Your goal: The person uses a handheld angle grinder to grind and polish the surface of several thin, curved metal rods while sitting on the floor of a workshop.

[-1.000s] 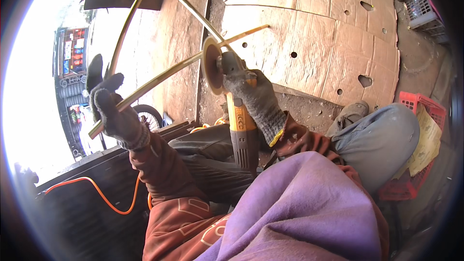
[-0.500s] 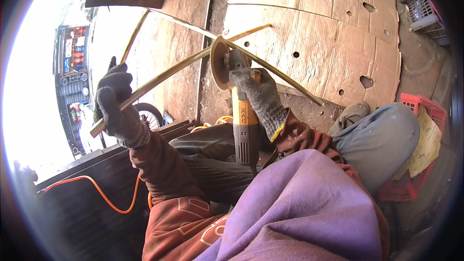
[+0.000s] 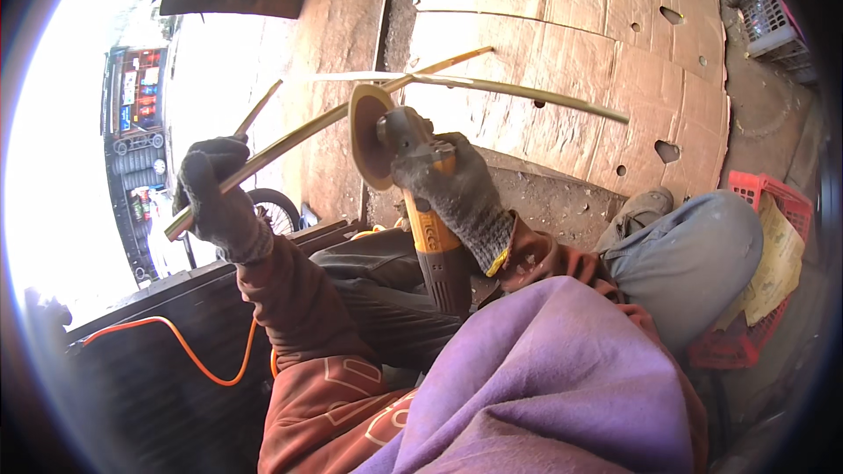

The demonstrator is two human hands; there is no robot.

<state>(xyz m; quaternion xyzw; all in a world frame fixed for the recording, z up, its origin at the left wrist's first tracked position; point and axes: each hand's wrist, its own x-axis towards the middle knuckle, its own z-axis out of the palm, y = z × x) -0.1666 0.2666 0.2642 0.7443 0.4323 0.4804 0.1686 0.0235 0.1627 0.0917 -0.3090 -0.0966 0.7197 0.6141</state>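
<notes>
My left hand [image 3: 219, 211], in a grey knit glove, is closed around the near end of a brass-coloured metal rod [image 3: 299, 135] that slants up to the right. A shorter rod piece [image 3: 262, 107] rises just behind that hand. Another metal rod [image 3: 544, 98] crosses the first near its far part and reaches out over the cardboard; whether they are joined I cannot tell. Gloved too, my right hand [image 3: 457, 184] grips a yellow and dark angle grinder [image 3: 439, 250] near its head. The grinder's round disc [image 3: 371, 140] stands beside the first rod; contact is unclear.
Flattened cardboard [image 3: 571, 53] with holes covers the ground ahead. At right sits a red plastic crate [image 3: 742, 342] holding a paper piece [image 3: 777, 263]. An orange cord [image 3: 189, 351] runs over a dark ridged surface at left. Grey crates [image 3: 773, 31] stand far right.
The grinder has shifted left and tilted, its disc moving down and left. The crossing rod has swung, its right end now higher and farther right. My left fingers have curled in more.
</notes>
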